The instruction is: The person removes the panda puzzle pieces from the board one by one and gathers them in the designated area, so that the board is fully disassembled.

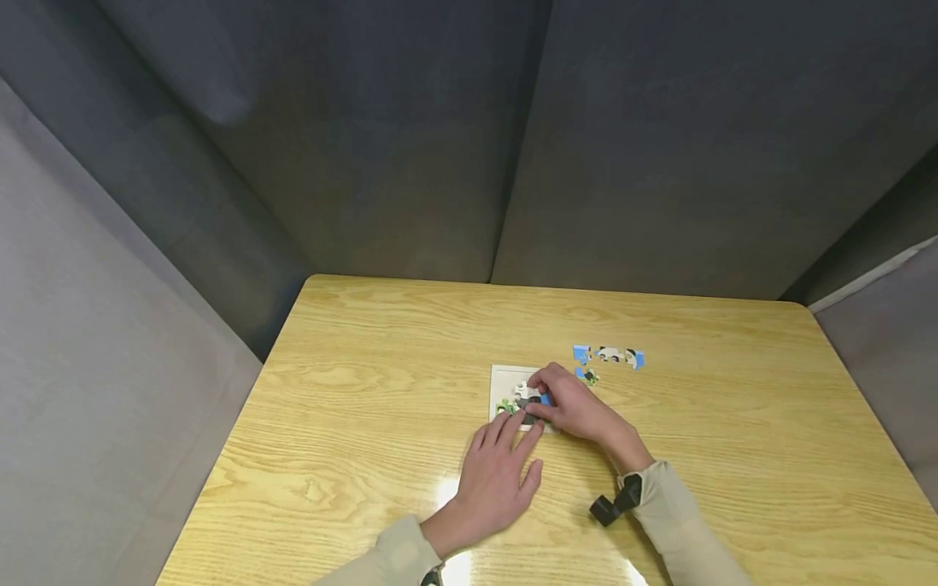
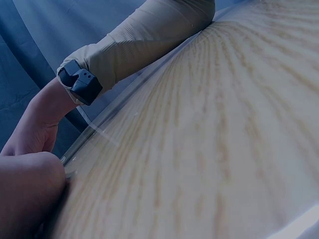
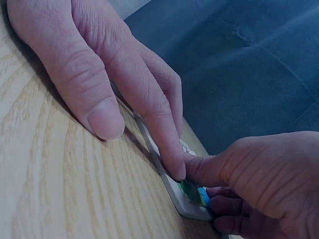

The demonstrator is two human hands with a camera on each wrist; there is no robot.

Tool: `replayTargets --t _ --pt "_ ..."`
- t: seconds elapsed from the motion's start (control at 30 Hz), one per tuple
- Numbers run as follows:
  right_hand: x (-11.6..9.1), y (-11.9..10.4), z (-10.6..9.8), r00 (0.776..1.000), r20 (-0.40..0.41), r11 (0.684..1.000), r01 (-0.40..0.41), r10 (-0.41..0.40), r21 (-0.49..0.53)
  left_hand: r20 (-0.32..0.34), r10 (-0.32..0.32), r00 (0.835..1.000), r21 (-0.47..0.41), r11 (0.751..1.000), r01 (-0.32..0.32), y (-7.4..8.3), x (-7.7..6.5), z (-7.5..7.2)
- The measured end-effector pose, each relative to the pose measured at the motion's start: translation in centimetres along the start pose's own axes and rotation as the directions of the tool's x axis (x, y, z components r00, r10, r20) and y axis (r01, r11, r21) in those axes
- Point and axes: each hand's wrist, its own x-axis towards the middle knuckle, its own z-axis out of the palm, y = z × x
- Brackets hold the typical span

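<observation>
A small jigsaw puzzle in a white tray (image 1: 497, 376) lies on the table, partly covered by both hands. Panda-patterned pieces (image 1: 522, 391) in white, black, green and blue sit in it. My left hand (image 1: 498, 476) lies palm down with fingers stretched out, fingertips on the puzzle's near edge. Over the tray's right side, my right hand (image 1: 579, 407) has its thumb and curled fingers around a puzzle piece (image 3: 193, 193) with green and blue on it. In the right wrist view the right thumb meets the left fingertip there. The left wrist view hides the puzzle.
Several loose puzzle pieces (image 1: 610, 354) lie beyond the right hand, with a blue and green piece (image 1: 587, 375) nearer the tray. The wooden table (image 1: 352, 391) runs back to dark grey curtains (image 1: 410, 163). A black wrist device (image 1: 617, 500) hangs off the right sleeve.
</observation>
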Motion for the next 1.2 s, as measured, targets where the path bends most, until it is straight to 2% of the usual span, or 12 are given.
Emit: replayTargets --t 0.27,0.77,1.2 --pt "-0.09 -0.09 0.04 1.0 -0.006 0.999 -0.004 0.004 -0.046 0.021 -0.008 1.0 -0.009 1.0 0.008 0.06 -0.09 -0.06" --pt "-0.15 -0.21 -0.09 1.0 -0.003 0.999 0.022 -0.022 -0.029 0.023 -0.012 1.0 0.008 1.0 0.012 0.05 -0.07 0.06" --pt "0.0 0.2 -0.18 0.998 0.007 0.996 0.064 -0.064 -0.059 -0.005 0.004 1.0 0.007 1.0 -0.004 -0.08 0.03 0.25"
